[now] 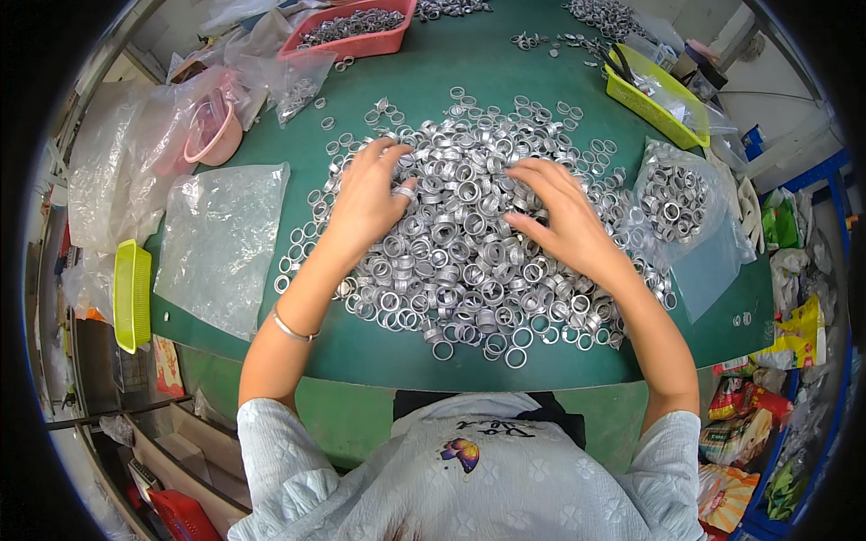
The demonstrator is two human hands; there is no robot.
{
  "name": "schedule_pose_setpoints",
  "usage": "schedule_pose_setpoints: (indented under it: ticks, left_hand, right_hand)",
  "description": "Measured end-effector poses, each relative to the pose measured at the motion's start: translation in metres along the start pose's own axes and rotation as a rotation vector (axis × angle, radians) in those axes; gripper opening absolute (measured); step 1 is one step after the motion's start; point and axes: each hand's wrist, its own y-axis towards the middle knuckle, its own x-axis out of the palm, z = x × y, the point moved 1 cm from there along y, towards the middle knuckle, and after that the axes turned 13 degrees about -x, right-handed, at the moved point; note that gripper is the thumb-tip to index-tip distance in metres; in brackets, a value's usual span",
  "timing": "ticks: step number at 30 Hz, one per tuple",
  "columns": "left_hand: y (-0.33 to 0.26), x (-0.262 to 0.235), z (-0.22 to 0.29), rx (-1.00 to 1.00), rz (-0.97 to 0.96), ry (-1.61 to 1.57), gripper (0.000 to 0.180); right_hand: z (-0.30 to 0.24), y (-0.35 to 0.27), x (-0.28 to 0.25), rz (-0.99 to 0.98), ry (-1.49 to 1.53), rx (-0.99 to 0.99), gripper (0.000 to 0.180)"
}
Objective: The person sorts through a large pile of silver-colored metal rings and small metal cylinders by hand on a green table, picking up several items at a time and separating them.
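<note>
Your left hand (365, 198) lies palm down on the left part of the pile of metal rings (469, 239), fingers spread and reaching up-table, thumb out to the right. A silver ring sits at the thumb tip; whether you pinch it or it merely lies against the thumb, I cannot tell from this angle. A thin bangle (290, 328) circles your left wrist.

Your right hand (559, 212) rests on the right part of the same pile, fingers apart and pointing left and up, nothing clamped that I can see.

The pile itself covers the middle of the green table (361, 347), heaped between and under both hands, with loose rings scattered around its edge toward you and away.

Around it:
- clear plastic bag (221, 243), flat and empty-looking, left of the pile, near your left forearm
- clear bag with rings (677, 203) just right of the pile, beside your right hand
- yellow-green basket (654, 95) far right, well apart from the hands
- pink tray (356, 32) holding more rings, at the far edge
- pink bowl (215, 131) inside crumpled plastic, far left
- second yellow-green basket (133, 293) at the left table edge
</note>
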Motion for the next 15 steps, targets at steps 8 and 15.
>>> schedule_pose_setpoints:
  ticks: [8, 15]
  left_hand:
    - [-0.007, -0.014, -0.044, -0.065, -0.040, 0.188, 0.049]
    - [0.002, -0.031, -0.021, 0.085, -0.286, 0.012, 0.049]
  right_hand:
    - [0.009, -0.016, 0.005, -0.138, -0.101, 0.042, 0.036]
    - [0.002, -0.037, -0.017, -0.058, -0.109, 0.101, 0.032]
